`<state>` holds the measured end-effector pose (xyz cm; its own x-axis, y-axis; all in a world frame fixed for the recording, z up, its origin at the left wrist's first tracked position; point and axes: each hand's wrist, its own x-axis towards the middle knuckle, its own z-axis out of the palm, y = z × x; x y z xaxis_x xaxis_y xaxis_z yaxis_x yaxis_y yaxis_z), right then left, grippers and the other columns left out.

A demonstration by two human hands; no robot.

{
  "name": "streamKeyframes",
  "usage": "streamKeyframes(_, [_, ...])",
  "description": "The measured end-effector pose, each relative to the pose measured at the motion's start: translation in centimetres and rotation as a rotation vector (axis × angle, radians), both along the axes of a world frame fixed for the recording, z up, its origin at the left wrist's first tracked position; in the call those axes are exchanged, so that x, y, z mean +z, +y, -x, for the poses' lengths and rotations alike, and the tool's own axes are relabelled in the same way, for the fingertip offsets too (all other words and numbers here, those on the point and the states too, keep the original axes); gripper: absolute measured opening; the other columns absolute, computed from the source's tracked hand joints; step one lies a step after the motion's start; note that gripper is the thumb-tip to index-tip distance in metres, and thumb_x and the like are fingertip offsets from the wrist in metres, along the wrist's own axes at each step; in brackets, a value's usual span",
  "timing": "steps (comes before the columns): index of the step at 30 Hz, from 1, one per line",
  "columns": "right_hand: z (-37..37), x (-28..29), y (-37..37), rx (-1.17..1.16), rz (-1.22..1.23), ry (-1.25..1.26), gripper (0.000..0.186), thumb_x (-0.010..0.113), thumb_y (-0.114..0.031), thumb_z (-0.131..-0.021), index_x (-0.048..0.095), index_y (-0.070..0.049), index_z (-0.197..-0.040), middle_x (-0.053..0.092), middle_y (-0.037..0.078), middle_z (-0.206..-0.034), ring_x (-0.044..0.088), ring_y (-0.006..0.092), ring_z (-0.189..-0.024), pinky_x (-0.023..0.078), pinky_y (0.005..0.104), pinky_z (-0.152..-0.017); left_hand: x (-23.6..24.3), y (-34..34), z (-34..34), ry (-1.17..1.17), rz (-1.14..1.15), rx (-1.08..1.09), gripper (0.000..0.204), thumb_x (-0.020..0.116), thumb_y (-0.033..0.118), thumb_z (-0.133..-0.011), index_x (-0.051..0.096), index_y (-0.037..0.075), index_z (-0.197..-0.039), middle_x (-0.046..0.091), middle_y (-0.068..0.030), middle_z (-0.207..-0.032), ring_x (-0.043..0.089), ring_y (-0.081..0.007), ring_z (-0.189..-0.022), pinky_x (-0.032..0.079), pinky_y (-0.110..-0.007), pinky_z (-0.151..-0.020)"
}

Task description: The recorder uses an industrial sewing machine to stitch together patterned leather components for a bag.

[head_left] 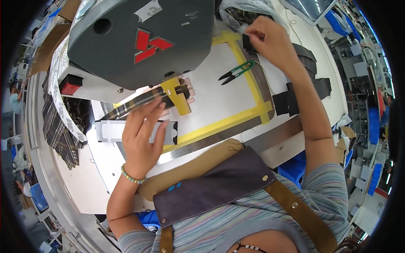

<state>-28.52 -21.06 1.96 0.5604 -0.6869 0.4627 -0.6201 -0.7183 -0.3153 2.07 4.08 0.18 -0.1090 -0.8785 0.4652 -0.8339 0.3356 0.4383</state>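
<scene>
Clearly, I judge the plaid strip (139, 102) at frame centre limp and light, so my left hand (141, 137) presses it with flat, spread fingers, while my right hand (270, 42) pinches a small black piece (249, 42) at upper right.

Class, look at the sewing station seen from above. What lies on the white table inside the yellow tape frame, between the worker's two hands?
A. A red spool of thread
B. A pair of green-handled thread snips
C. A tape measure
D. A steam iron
B: the green-handled thread snips lie on the white table, inside the yellow tape frame.
</scene>
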Motion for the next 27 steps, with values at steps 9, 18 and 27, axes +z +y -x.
streamKeyframes(9, [-0.8, -1.6, -0.4, -0.184, 0.165, 0.302, 0.021, 0.069, -0.013, -0.093, 0.073, -0.006, -0.113, 0.069, 0.012, -0.106, 0.07, 0.0346, -0.096, 0.057, 0.0437, -0.081, 1.7, 0.9, 2.6, 0.271, -0.299, -0.251, 0.03, 0.08, 0.005, -0.085, 0.075, 0.001, -0.114, 0.074, -0.015, -0.112, 0.071, -0.0325, -0.099, 0.058, -0.038, -0.083])
streamKeyframes(18, [1.2, -2.2, -2.8, -0.006, 0.022, 0.036, 0.015, 0.066, -0.012, -0.09, 0.076, -0.003, -0.097, 0.072, 0.015, -0.092, 0.069, 0.0355, -0.092, 0.054, 0.0458, -0.083, 1.0, 1.4, 2.5, 0.274, -0.367, -0.225, 0.026, 0.079, 0.003, -0.085, 0.076, 0.001, -0.11, 0.075, -0.0147, -0.109, 0.071, -0.0335, -0.095, 0.058, -0.04, -0.083])
streamKeyframes(27, [2.3, 1.4, -1.8, -0.109, 0.013, 0.149, 0.023, 0.067, -0.022, -0.097, 0.077, -0.004, -0.106, 0.076, 0.013, -0.1, 0.071, 0.0316, -0.092, 0.056, 0.0408, -0.084, 1.8, 1.9, 2.9, 0.269, -0.37, -0.208, 0.026, 0.08, 0.003, -0.084, 0.076, 0.002, -0.11, 0.075, -0.014, -0.109, 0.071, -0.0325, -0.096, 0.058, -0.039, -0.083])
